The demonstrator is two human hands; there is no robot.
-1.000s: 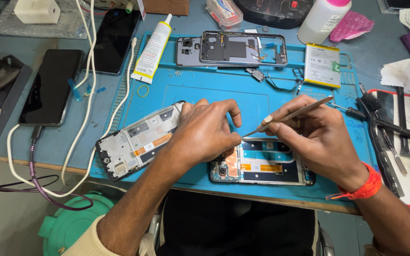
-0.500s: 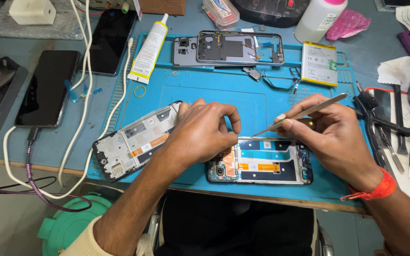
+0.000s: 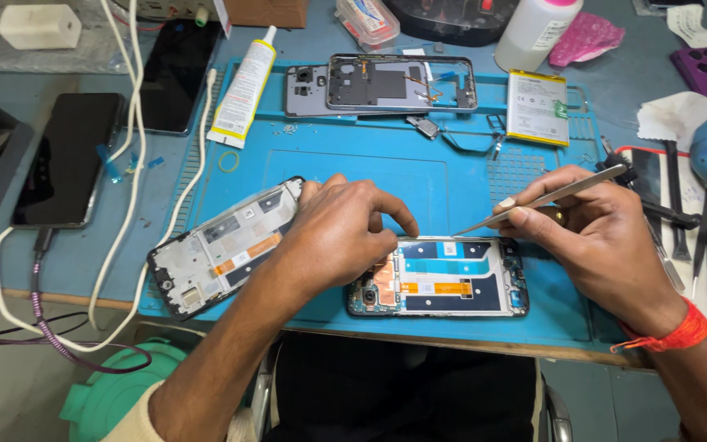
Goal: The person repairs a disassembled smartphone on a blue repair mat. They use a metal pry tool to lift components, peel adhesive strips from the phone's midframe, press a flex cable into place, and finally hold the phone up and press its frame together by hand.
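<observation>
Both hands work over the opened phone [image 3: 439, 278], which lies flat near the front edge of the blue mat [image 3: 345, 172] on the desk, just beside a second, white phone frame [image 3: 222, 245] set at a slant to its left. The left hand [image 3: 333, 233] rests on the left end of the opened phone with fingers curled, index tip pressing down at the top edge; it holds nothing loose and seems to serve as a clamp. The right hand [image 3: 607, 237] pinches a pair of metal tweezers [image 3: 538, 200] closed in a pencil grip, the tip reaching the phone's upper rim by a small pale part there.

To do this well, I judge the left hand should keep firm downward pressure so the phone cannot skate on the mat, while the right heel stays planted for steadiness. The tweezer tip wants a shallow angle and light force, since the orange flex strips and copper-coloured patch inside look easy to scratch or tear. Whether the tip grips anything is too small to tell.
</observation>
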